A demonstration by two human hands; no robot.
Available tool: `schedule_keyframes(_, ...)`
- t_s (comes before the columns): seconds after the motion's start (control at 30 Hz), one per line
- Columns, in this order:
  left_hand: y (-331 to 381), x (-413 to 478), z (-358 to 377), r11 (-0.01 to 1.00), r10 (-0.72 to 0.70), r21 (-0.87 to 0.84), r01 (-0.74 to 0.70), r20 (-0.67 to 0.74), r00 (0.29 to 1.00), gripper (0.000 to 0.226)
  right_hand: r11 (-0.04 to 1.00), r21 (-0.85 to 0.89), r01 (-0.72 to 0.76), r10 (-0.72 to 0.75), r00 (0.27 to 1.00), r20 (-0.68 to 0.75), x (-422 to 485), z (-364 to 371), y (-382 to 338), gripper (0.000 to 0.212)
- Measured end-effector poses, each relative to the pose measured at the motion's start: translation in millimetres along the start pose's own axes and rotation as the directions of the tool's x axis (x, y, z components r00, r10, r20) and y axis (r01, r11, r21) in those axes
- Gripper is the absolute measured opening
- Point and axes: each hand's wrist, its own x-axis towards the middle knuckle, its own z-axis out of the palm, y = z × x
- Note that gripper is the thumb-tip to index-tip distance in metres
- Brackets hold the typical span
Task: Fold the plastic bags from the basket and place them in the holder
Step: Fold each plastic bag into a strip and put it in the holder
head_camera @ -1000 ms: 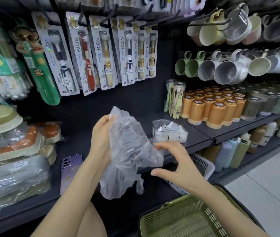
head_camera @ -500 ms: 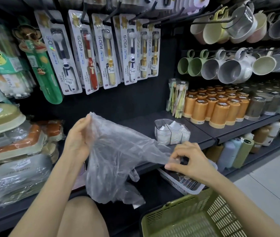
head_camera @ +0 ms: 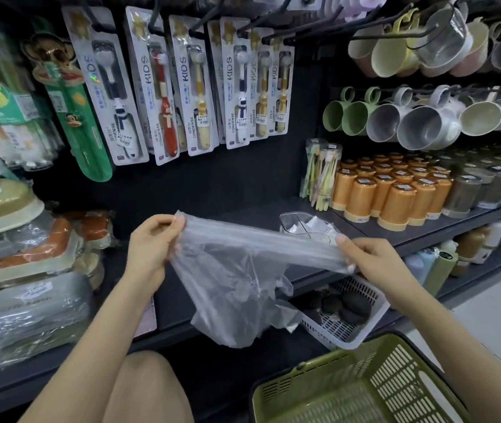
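Note:
A clear plastic bag is stretched between my hands in front of the dark shelf. My left hand pinches its upper left edge. My right hand pinches the right end, so the top edge runs taut between them while the rest hangs down crumpled. Behind the bag, on the shelf, stands a clear plastic holder with folded white bags inside, partly hidden by the bag. A green slotted basket sits at the bottom right below my right arm.
A white mesh basket with dark items sticks out under the shelf. Orange canisters stand right of the holder. Wrapped boxes are stacked at left, and a phone lies on the shelf. Toothbrush packs and mugs hang above.
My hands have moved apart and pulled the bag from a bunched clump into a wide, taut stretch. My right hand went from open beside the bag to pinching its right end.

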Motion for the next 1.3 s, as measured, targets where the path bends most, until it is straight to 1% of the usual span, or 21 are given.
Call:
schedule_keyframes(0.03,-2.9,2.8,3.1,0.996,0.054,0.067,-0.053,-0.007,0.999,0.015,0.991,-0.134,-0.017,0.000,0.992,-0.124,6.2,4.1,2.7,0.063)
schedule_keyframes(0.07,-5.1,5.8,6.4,0.989,0.089,0.119,-0.088,0.002,0.996,0.016,0.948,-0.316,-0.028,-0.064,0.959,-0.276,10.9,9.1,3.7,0.060)
schedule_keyframes(0.1,-6.2,8.4,10.0,0.982,0.108,0.156,-0.110,0.025,0.994,0.017,0.895,-0.447,-0.004,-0.181,0.911,-0.372,13.0,14.1,0.0,0.055)
schedule_keyframes(0.13,-6.3,10.1,14.1,0.977,0.110,0.177,-0.120,0.064,0.992,0.016,0.864,-0.497,0.081,-0.305,0.870,-0.388,14.7,21.3,-7.3,0.054)
schedule_keyframes(0.17,-5.0,10.5,19.3,0.975,0.104,0.184,-0.124,0.113,0.988,0.015,0.852,-0.490,0.185,-0.377,0.866,-0.329,16.1,30.4,-16.9,0.058)
schedule_keyframes(0.2,-3.3,10.0,24.8,0.974,0.095,0.190,-0.127,0.171,0.981,0.015,0.863,-0.427,0.270,-0.394,0.889,-0.233,17.6,40.8,-29.4,0.063)
schedule_keyframes(0.23,-1.3,8.4,31.3,0.971,0.090,0.197,-0.136,0.228,0.969,0.015,0.894,-0.329,0.304,-0.354,0.929,-0.105,18.5,53.1,-42.1,0.069)
schedule_keyframes(0.3,3.4,3.4,43.9,0.966,0.097,0.200,-0.164,0.309,0.946,0.016,0.954,-0.151,0.261,-0.242,0.961,0.135,25.2,82.6,-59.7,0.078)
schedule_keyframes(0.33,5.8,0.9,48.2,0.968,0.103,0.186,-0.170,0.324,0.941,0.014,0.975,-0.071,0.211,-0.192,0.957,0.218,31.5,96.2,-65.2,0.072)
schedule_keyframes(0.37,7.5,-1.4,50.5,0.971,0.105,0.169,-0.167,0.323,0.941,0.013,0.984,0.003,0.178,-0.173,0.951,0.258,37.3,107.2,-68.1,0.053)
schedule_keyframes(0.4,7.8,-3.4,49.9,0.975,0.098,0.162,-0.154,0.309,0.946,0.014,0.985,0.078,0.155,-0.170,0.953,0.251,42.8,115.5,-69.6,0.026)
schedule_keyframes(0.43,7.0,-6.1,47.1,0.977,0.079,0.166,-0.131,0.288,0.954,0.018,0.981,0.141,0.136,-0.165,0.960,0.226,47.0,118.9,-71.2,0.016)
schedule_keyframes(0.5,-0.5,-14.5,35.0,0.977,0.002,0.205,-0.053,0.241,0.971,0.034,0.968,0.236,0.087,-0.133,0.973,0.190,53.7,120.2,-71.0,0.031)
schedule_keyframes(0.57,-12.2,-28.0,20.6,0.959,-0.047,0.284,-0.014,0.206,0.977,0.041,0.947,0.312,0.083,-0.129,0.983,0.129,56.8,117.7,-72.3,0.034)
schedule_keyframes(0.67,-27.6,-52.1,5.3,0.879,0.058,0.450,-0.157,0.226,0.972,0.042,0.936,0.346,0.064,-0.085,0.995,0.047,67.0,117.5,-72.4,0.036)
schedule_keyframes(0.77,-35.9,-65.8,5.9,0.839,0.188,0.482,-0.253,0.179,0.966,0.028,0.937,0.347,0.049,-0.051,0.999,-0.004,76.9,123.3,-71.1,0.033)
schedule_keyframes(0.83,-40.9,-65.1,7.6,0.817,0.212,0.519,-0.252,0.136,0.968,0.015,0.936,0.351,0.030,-0.026,1.000,-0.017,82.2,128.0,-68.3,0.031)
schedule_keyframes(1.03,-56.7,-52.4,5.6,0.745,0.258,0.563,-0.358,0.251,0.933,0.021,0.950,0.311,-0.013,0.028,0.999,-0.043,100.8,138.1,-56.2,0.035)
schedule_keyframes(1.07,-56.6,-50.7,5.5,0.754,0.246,0.554,-0.351,0.257,0.934,0.021,0.953,0.302,-0.027,0.039,0.999,-0.033,104.5,139.2,-53.3,0.037)
schedule_keyframes(1.2,-53.5,-38.8,-4.2,0.877,0.092,0.456,-0.151,0.150,0.984,0.023,0.954,0.293,-0.067,0.069,0.998,0.003,121.9,137.3,-41.9,0.046)
schedule_keyframes(1.3,-52.0,-26.6,-14.0,0.949,-0.046,0.313,0.031,0.041,0.998,0.023,0.956,0.281,-0.088,0.073,0.995,0.066,134.5,129.9,-36.1,0.040)
